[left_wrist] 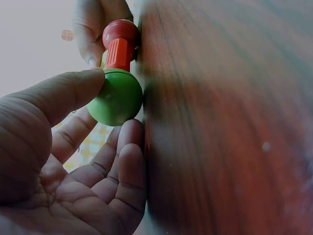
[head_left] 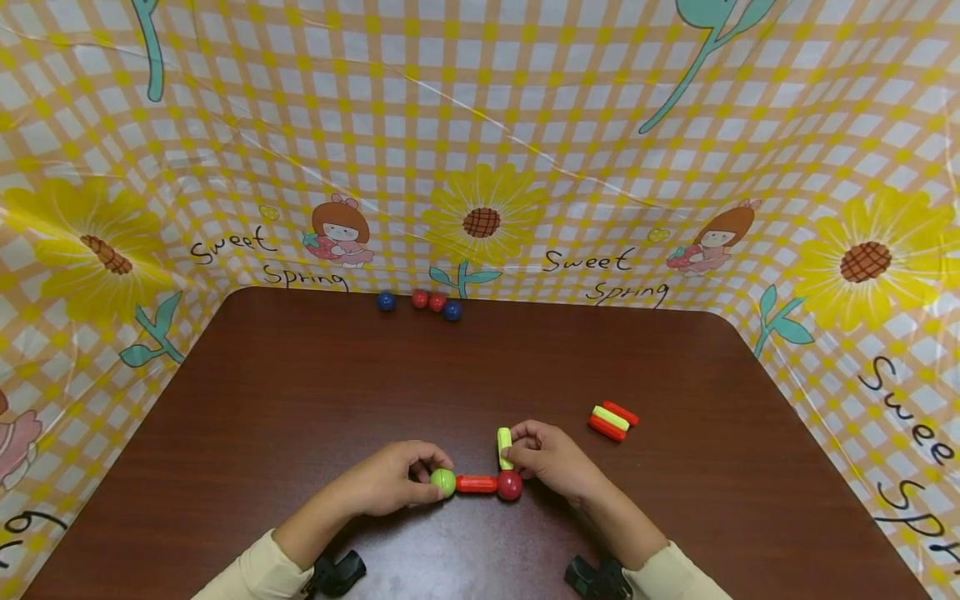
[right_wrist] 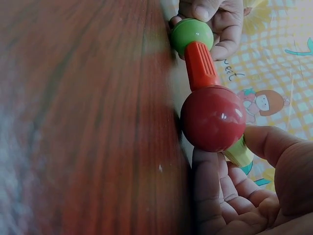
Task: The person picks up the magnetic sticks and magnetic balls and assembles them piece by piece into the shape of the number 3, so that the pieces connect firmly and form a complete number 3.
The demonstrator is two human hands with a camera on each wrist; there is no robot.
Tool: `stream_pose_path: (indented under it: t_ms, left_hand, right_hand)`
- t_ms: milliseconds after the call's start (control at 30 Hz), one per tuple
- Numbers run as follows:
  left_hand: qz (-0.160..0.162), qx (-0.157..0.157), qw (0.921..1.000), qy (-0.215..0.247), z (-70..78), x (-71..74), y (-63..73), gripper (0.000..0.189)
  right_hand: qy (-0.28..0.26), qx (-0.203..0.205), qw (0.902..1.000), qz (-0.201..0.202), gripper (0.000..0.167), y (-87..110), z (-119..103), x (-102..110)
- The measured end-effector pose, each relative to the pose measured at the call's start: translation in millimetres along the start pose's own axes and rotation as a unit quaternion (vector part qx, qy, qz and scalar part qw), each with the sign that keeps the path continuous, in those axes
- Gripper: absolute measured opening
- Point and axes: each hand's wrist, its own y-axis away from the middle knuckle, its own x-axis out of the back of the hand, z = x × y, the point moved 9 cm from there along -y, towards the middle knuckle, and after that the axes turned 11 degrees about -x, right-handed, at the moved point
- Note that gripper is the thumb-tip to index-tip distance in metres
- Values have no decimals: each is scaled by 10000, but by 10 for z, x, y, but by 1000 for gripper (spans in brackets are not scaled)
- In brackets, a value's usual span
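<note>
A green ball [head_left: 443, 482], a short red rod [head_left: 477, 484] and a dark red ball [head_left: 510, 485] form a straight row on the table, joined end to end. My left hand [head_left: 397, 479] pinches the green ball [left_wrist: 117, 98] between thumb and fingers. With thumb and fingers my right hand [head_left: 551, 458] grips a yellow-green rod [head_left: 505, 448], which points away from me with its near end at the dark red ball [right_wrist: 213, 118]. Whether that rod is joined to the ball I cannot tell. In the right wrist view the ball partly hides it.
Right of my right hand lie two red rods [head_left: 607, 428] with a yellow-green rod [head_left: 611, 418] between them. Along the table's far edge sit two blue balls [head_left: 386, 302] and two red balls [head_left: 420, 299]. A checked cloth [head_left: 480, 108] surrounds the brown table [head_left: 315, 375].
</note>
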Motion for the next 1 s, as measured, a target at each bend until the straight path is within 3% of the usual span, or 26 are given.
stream_pose_path:
  t_ms: [233, 400, 667, 833, 1000]
  left_hand:
    - [-4, 29, 9999, 100, -22, 15, 3, 22]
    - [-96, 140, 9997, 147, -52, 139, 14, 31]
    - [604, 342, 9963, -516, -221, 709, -79, 30]
    - [930, 561, 9883, -1072, -428, 1096, -319, 29]
    - [1314, 657, 9800, -1343, -612, 1485, -578, 31]
  right_hand:
    - [42, -50, 10000, 31, 27, -36, 29, 11]
    - [49, -64, 10000, 47, 27, -33, 18, 15]
    - [43, -25, 10000, -66, 28, -33, 14, -14]
    - [28, -46, 10000, -14, 27, -26, 19, -5]
    - [21, -53, 10000, 18, 28, -13, 5, 8]
